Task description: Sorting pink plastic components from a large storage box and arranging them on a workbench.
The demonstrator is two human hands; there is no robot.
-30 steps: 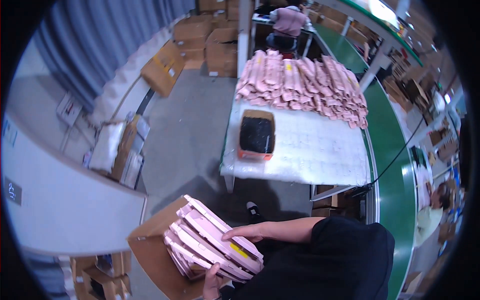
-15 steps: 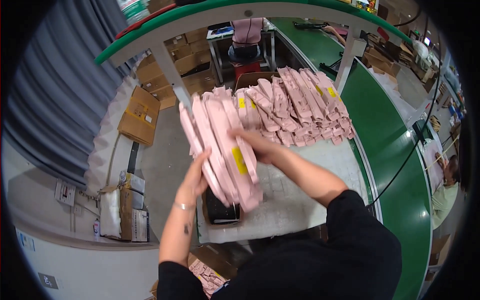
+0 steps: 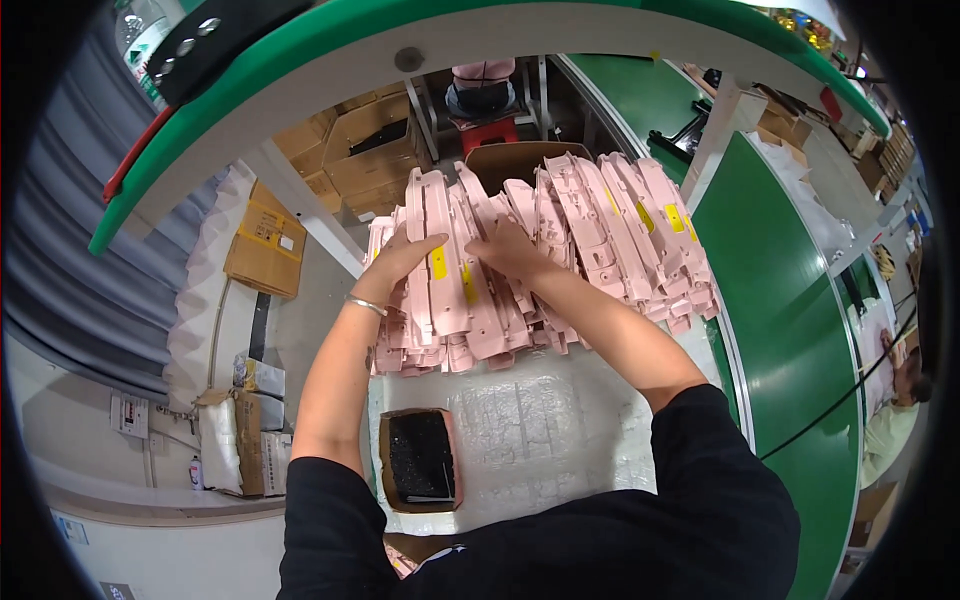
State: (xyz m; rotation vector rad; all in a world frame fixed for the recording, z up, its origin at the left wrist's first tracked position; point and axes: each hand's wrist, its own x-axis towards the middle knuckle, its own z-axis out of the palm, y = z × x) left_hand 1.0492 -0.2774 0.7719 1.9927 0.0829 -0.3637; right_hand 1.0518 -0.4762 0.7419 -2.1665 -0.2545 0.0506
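Left hand: the left hand (image 3: 398, 260) lies on the left part of the pile, thumb across a strip's face beside a yellow label (image 3: 438, 262); its other fingers are mostly hidden, so I cannot tell how tightly they close.
Right hand: the right hand (image 3: 510, 250) rests on neighbouring strips, thumb toward the left hand, fingers bent; whether they grip or merely press, I cannot tell.
Pink strips: the strips (image 3: 600, 230) lie in a dense, overlapping pile across the far part of the bench (image 3: 540, 410), long axes running roughly away from the person.
Good handling: best, I judge, to square the bunch between both palms, pressing evenly along the long sides, and to ease it down so that edges do not catch on the strips beneath.
Strip make: long, narrow, gently curved; matte, apparently moulded plastic, with ribs, small holes and notched ends likely to snag.
Bench cover: whitish, shiny, creased like film.
Box: the open cardboard box (image 3: 456, 460), nearer the person, holds dark, glossy contents, too fine to make out.
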